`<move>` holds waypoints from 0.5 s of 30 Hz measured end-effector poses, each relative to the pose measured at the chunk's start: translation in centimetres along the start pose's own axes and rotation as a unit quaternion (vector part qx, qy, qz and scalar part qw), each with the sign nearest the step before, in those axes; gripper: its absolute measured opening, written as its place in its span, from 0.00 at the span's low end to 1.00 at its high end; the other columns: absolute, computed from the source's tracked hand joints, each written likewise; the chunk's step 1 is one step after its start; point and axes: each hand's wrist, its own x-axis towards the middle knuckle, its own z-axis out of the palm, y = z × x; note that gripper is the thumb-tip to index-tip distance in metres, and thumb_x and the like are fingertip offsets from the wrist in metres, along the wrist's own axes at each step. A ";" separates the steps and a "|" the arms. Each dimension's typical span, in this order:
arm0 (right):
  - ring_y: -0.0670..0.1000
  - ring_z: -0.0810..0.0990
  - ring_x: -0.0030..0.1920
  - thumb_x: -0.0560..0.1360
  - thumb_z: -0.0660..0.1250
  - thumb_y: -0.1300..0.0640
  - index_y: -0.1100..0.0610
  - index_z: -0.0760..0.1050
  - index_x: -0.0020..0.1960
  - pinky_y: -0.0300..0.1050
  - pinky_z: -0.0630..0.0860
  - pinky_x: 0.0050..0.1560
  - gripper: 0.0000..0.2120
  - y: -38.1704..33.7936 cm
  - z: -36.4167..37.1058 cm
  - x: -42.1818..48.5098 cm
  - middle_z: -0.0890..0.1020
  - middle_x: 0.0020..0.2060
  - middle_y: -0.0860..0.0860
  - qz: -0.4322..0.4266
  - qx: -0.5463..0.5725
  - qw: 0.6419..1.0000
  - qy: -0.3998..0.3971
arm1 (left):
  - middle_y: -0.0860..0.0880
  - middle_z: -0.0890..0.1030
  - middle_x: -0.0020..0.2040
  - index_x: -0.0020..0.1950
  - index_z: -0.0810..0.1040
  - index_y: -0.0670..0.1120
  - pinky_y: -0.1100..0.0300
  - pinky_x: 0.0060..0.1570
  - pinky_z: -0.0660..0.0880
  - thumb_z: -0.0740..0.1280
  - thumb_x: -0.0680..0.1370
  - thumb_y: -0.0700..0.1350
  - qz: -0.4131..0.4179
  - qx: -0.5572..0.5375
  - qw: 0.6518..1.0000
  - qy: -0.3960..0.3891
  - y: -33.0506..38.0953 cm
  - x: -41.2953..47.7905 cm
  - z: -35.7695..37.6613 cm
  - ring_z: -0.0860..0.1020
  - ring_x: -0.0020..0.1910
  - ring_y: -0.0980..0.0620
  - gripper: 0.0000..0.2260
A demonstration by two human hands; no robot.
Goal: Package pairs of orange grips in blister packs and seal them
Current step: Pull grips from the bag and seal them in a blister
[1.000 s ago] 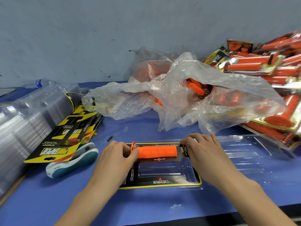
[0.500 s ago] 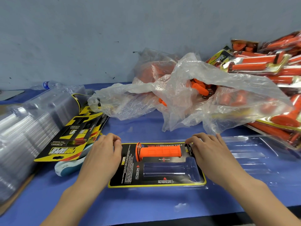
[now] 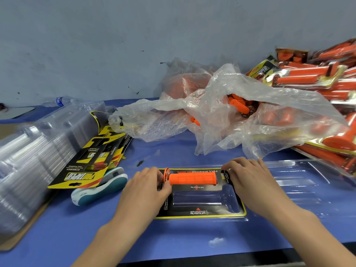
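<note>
Head view: both hands on a blister pack with one orange grip in it.
The blister pack (image 3: pixel 200 213) lies near centre on the blue table (image 3: pixel 173 237), and the orange grip (image 3: pixel 192 178) sits in its far slot. The left hand (image 3: pixel 146 191) is at the grip's flanged left end; can't tell if it pinches or just touches. The right hand (image 3: pixel 250 180) has relaxed fingers resting on the pack's right end. A plastic bag (image 3: pixel 221 112) of loose grips is far centre, the finished packs (image 3: pixel 317 78) far right, and the printed cards (image 3: pixel 90 162) and clear shells (image 3: pixel 34 151) left.

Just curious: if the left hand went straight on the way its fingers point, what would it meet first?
The orange grip, at its flanged end; the left hand seems to pinch it.
</note>
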 end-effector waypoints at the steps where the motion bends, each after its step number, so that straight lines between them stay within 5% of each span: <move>1: 0.50 0.70 0.64 0.83 0.51 0.53 0.41 0.69 0.65 0.53 0.58 0.71 0.15 0.0 0.0 0.0 0.72 0.63 0.42 -0.001 0.004 1.000 0.002 | 0.56 0.74 0.41 0.43 0.70 0.54 0.58 0.41 0.69 0.63 0.79 0.56 0.000 -0.003 1.000 -0.001 0.0 0.0 0.0 0.72 0.45 0.54 0.09; 8: 0.50 0.69 0.65 0.83 0.51 0.53 0.41 0.70 0.65 0.51 0.58 0.70 0.15 -0.1 -0.2 0.0 0.73 0.63 0.42 -0.008 0.001 1.000 0.011 | 0.57 0.75 0.44 0.48 0.72 0.57 0.56 0.45 0.71 0.58 0.79 0.64 0.004 -0.008 1.000 -0.020 -0.4 -0.1 -0.4 0.73 0.47 0.56 0.13; 15: 0.53 0.70 0.62 0.82 0.54 0.54 0.45 0.75 0.62 0.47 0.63 0.65 0.15 -0.6 -1.3 0.4 0.76 0.61 0.44 0.018 0.104 0.994 0.024 | 0.51 0.78 0.43 0.44 0.74 0.51 0.47 0.50 0.72 0.56 0.81 0.58 0.003 -0.035 0.999 0.026 -1.7 0.8 -1.3 0.75 0.47 0.47 0.14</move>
